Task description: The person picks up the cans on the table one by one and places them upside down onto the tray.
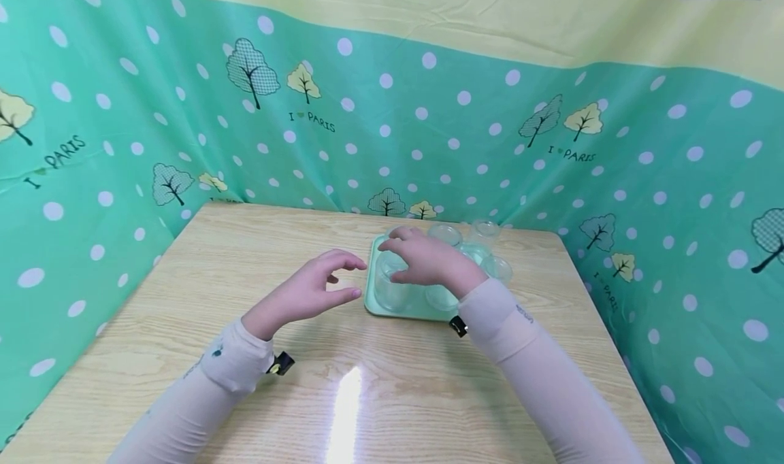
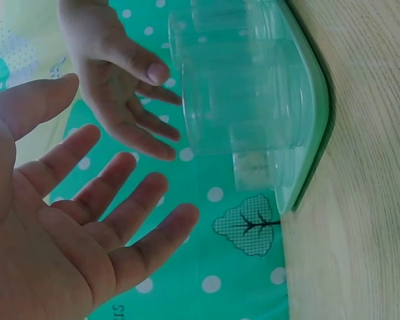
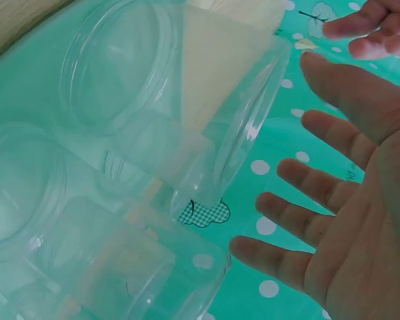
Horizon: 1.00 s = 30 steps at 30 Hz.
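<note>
Several clear, see-through jars or cups stand upright on a light green tray [image 1: 419, 305]; whether they are glass or plastic I cannot tell. My right hand [image 1: 425, 256] hovers over the tray's left part, just above the front-left clear jar [image 1: 392, 295], fingers spread and bent loosely. The right wrist view shows this hand [image 3: 360, 207] apart from the jars, holding nothing. Left of the tray, my left hand [image 1: 312, 284] is raised above the table, thumb and fingers apart. Its palm is bare in the left wrist view, beside the clear jars [image 2: 240, 107].
More clear jars stand at the tray's back [image 1: 445, 234] and right side [image 1: 497, 268]. The wooden table [image 1: 288, 396] carries a bright light reflection near its front. A green dotted curtain [image 1: 392, 151] encloses the back and sides.
</note>
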Each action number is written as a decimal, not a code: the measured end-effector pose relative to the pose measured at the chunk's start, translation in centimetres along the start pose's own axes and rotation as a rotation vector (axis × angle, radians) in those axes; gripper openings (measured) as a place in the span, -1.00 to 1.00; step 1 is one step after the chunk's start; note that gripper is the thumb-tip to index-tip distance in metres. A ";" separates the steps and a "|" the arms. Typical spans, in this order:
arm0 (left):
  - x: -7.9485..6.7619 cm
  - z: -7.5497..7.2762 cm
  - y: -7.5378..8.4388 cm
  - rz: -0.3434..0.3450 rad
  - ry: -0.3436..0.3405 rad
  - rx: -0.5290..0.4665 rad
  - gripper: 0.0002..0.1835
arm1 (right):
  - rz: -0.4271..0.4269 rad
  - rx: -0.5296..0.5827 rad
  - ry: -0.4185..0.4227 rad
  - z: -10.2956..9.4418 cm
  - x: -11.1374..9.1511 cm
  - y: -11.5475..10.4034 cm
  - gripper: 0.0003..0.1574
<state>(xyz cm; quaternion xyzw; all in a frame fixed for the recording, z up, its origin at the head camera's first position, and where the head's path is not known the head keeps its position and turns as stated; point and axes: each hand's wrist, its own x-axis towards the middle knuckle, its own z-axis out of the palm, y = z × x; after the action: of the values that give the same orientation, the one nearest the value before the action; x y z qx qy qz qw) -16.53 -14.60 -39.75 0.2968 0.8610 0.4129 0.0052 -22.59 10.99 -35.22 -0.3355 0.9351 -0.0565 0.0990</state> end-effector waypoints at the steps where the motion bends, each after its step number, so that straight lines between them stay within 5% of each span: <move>1: 0.0 0.0 0.0 0.003 0.002 0.005 -0.56 | -0.003 -0.001 0.012 0.0 -0.1 0.0 -0.24; 15: 0.2 0.1 -0.5 -0.002 0.024 0.065 -0.57 | -0.088 -0.075 0.158 1.0 -0.8 0.2 -0.31; 30: 0.1 0.7 -1.2 0.018 0.033 0.147 -0.46 | -0.124 -0.100 0.227 2.3 -1.6 0.9 -0.24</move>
<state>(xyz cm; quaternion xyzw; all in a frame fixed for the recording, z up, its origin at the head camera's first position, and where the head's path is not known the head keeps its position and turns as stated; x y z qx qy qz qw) -16.99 -14.63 -41.03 0.2972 0.8863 0.3536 -0.0345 -21.43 12.58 -37.33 -0.3885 0.9195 -0.0533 -0.0279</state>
